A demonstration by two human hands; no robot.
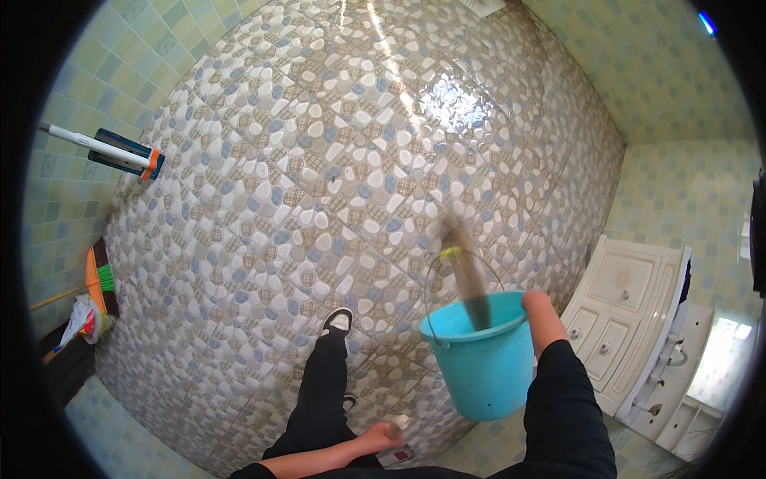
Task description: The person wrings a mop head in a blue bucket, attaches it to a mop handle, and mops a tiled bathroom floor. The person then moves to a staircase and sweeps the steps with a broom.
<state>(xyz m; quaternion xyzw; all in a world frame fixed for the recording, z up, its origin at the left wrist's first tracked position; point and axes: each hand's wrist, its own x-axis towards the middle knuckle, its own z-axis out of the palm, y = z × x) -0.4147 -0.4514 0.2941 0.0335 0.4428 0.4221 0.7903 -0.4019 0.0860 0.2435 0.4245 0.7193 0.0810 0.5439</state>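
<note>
My right hand (537,302) grips the right side of the rim of a turquoise plastic bucket (485,377), which tilts away from me. A blurred brownish streak (464,263), seemingly dirty water, spans from inside the bucket to beyond its rim. The bucket's wire handle hangs forward, with a yellow-green grip (450,252) on it. Low in the view, my left hand (380,438) is closed around a stick-like handle (397,424) with a pale end; the rest of it is hidden. Pebble-patterned floor tiles (311,179) lie before me, with a glossy, wet-looking patch (455,105) farther ahead.
A flat mop (122,154) leans at the left wall. Below it are a broom head (99,278) with orange and green parts and a plastic bag (81,320). A white vanity cabinet (622,299) with taps stands at the right. My shoe (338,321) is left of the bucket.
</note>
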